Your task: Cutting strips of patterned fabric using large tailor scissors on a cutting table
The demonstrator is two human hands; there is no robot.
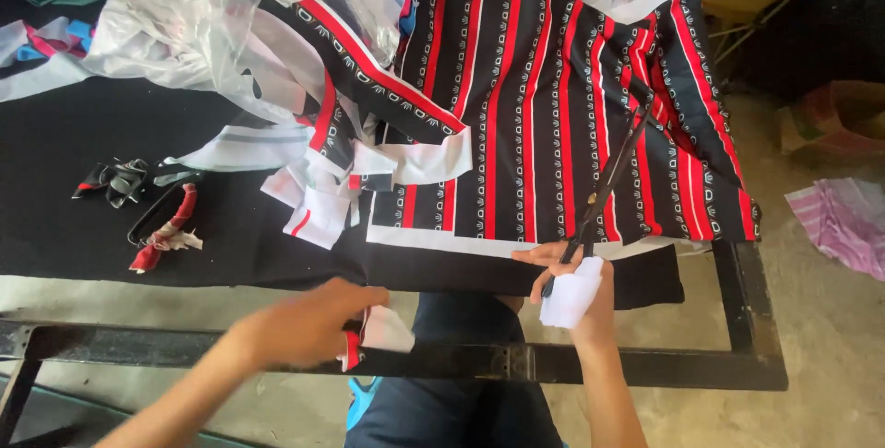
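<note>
The striped cloth (pixel 553 98) lies spread over the black table (pixel 83 227), limp and light, likely best pinned flat near its white hem. Long scissors (pixel 613 167) rest on it, stiff and slim, the right hand (pixel 576 287) gripping their padded handles. The left hand (pixel 309 324) pinches a small floppy scrap (pixel 383 330).
</note>
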